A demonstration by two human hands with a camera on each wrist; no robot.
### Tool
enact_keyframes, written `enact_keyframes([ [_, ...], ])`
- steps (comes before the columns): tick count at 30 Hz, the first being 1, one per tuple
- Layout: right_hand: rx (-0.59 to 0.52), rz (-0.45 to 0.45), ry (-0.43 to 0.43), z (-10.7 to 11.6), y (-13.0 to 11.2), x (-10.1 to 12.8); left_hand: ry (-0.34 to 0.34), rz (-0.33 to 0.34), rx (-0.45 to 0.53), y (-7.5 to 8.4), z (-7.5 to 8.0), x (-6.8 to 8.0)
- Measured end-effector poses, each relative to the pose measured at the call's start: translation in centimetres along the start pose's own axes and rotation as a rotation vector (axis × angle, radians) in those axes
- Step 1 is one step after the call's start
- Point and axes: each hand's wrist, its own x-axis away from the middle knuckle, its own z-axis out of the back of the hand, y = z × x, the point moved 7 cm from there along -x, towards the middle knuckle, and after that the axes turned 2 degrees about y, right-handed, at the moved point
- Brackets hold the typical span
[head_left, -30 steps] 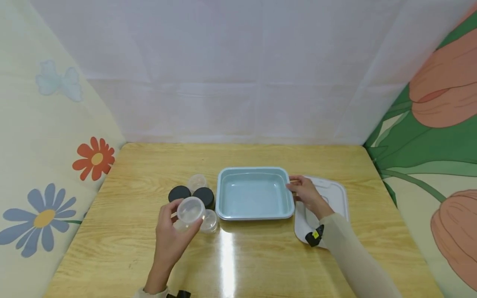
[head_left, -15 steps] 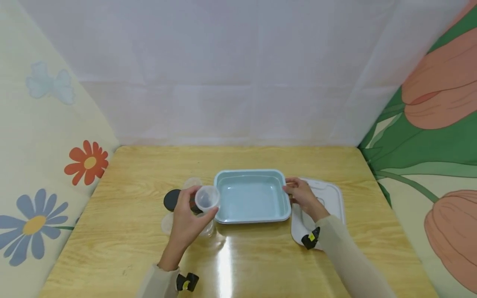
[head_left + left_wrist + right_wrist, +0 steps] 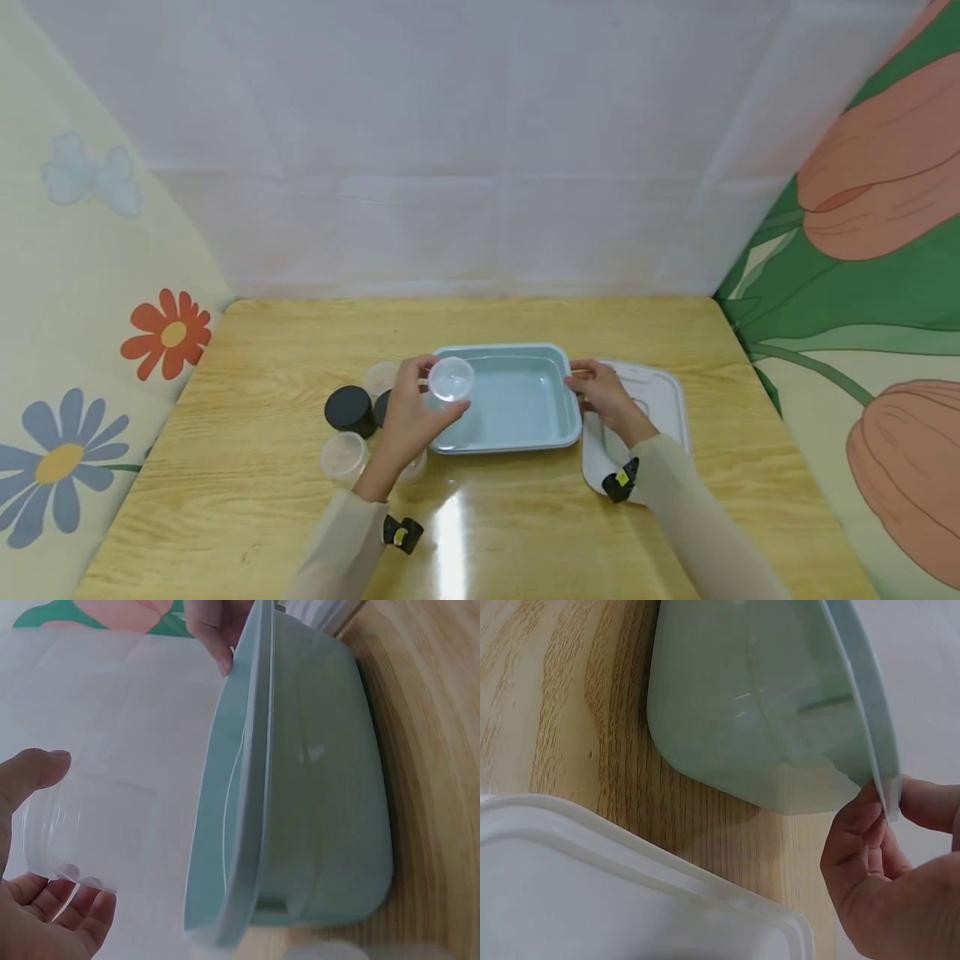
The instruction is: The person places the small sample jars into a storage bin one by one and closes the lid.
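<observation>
Over the near-left corner of the pale blue tray [image 3: 510,398], the left hand [image 3: 408,417] had carried the clear cup [image 3: 451,379] from beside the black lids [image 3: 349,408], fingers curled round it, while the right hand [image 3: 600,396] pinched the tray's rim.

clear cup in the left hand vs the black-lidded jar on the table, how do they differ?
The clear cup is see-through and looks empty; the black-lidded jar has an opaque dark top, so its contents are hidden. The clear cup is held off the table by the left hand, over the left rim of the blue tray; the black-lidded jar stands on the table, untouched, left of the tray. Both are small and round.
</observation>
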Motion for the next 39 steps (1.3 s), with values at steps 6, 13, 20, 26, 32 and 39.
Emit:
enact_keyframes([
  [6, -0.041, 0.004, -0.033, -0.1, 0.1, 0.0, -0.068, 0.043, 0.047, -0.3, -2.5, -1.5],
  [13, -0.034, 0.028, -0.031, -0.1, -0.1, 0.1, -0.117, 0.040, 0.077, -0.2, -4.9, -3.1],
  [20, -0.034, 0.014, -0.023, -0.1, 0.1, 0.1, -0.153, 0.031, 0.077, -0.5, -7.4, -3.8],
  [26, -0.026, 0.036, -0.005, 0.1, 0.0, 0.1, -0.180, 0.071, 0.049, -0.8, -9.7, -4.3],
  [32, -0.017, 0.065, -0.009, 0.3, -0.2, 0.0, -0.226, 0.068, 0.018, -0.9, -12.6, -4.2],
  [39, -0.012, 0.073, -0.006, 0.2, -0.1, -0.1, -0.205, 0.022, 0.005, -1.0, -14.7, -4.2],
])
